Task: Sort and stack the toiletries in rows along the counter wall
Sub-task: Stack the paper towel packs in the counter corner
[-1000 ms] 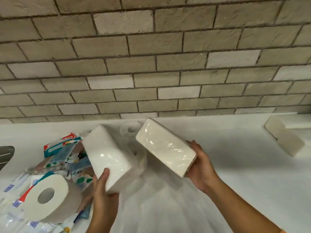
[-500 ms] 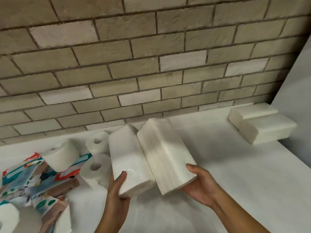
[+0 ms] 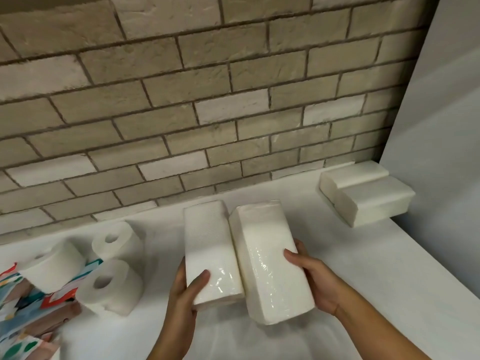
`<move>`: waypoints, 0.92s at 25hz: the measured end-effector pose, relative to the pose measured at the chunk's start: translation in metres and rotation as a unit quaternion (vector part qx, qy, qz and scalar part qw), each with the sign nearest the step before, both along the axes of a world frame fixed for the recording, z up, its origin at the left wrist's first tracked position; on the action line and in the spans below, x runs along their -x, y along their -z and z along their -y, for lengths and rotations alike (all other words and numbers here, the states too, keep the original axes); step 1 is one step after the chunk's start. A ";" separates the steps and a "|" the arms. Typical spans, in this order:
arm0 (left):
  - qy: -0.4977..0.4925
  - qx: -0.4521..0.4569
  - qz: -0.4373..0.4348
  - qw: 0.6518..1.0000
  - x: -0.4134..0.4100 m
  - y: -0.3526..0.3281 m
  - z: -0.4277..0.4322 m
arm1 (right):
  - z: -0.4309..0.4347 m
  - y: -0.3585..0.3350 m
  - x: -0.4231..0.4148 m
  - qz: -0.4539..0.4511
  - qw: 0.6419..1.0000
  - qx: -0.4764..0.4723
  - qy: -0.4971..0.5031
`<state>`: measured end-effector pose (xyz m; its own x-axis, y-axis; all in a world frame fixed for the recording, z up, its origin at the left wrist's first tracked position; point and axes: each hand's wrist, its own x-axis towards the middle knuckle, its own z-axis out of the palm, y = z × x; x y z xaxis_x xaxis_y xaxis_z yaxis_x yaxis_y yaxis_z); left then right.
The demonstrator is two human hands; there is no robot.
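I see the brick wall [image 3: 181,105] up top, white counter [image 3: 376,281] running below it. Far right corner: two wrapped tissue packs [image 3: 368,196] stacked, offset, against the wall. Center: my right hand [image 3: 317,279] clamps the bigger wrapped tissue pack [image 3: 270,261] by its near end, fingers over top; left hand [image 3: 184,289] grips a 2nd pack [image 3: 210,253] likewise, thumb on top. Both packs side by side, touching, long ends twd the wall. Left: three toilet rolls [image 3: 111,284], then a heap of colourful sachets [image 3: 31,315] at the edge.
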<state>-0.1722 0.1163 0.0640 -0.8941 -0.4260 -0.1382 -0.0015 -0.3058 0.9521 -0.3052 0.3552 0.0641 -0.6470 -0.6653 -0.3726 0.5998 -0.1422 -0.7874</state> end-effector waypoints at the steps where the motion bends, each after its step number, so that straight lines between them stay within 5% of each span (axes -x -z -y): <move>1: 0.006 0.010 0.006 1.000 0.006 -0.001 -0.006 | -0.004 -0.003 0.005 -0.015 1.000 -0.017 0.014; 10: 0.115 0.018 0.070 0.991 0.085 0.003 -0.057 | -0.072 -0.002 0.050 0.000 0.993 -0.051 0.107; 18: 0.017 -0.017 0.121 0.992 0.172 0.014 -0.120 | -0.129 -0.015 0.179 0.022 0.921 -0.113 0.373; 23: -0.014 -0.027 0.116 0.993 0.200 0.008 -0.135 | -0.141 -0.029 0.269 0.089 0.931 -0.067 0.348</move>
<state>-0.3718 0.2516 0.0565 -0.8237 -0.4363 -0.3621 -0.2098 -0.3587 0.9096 -0.5737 0.4963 0.0929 -0.8238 -0.0476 -0.5649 0.5220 -0.4523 -0.7231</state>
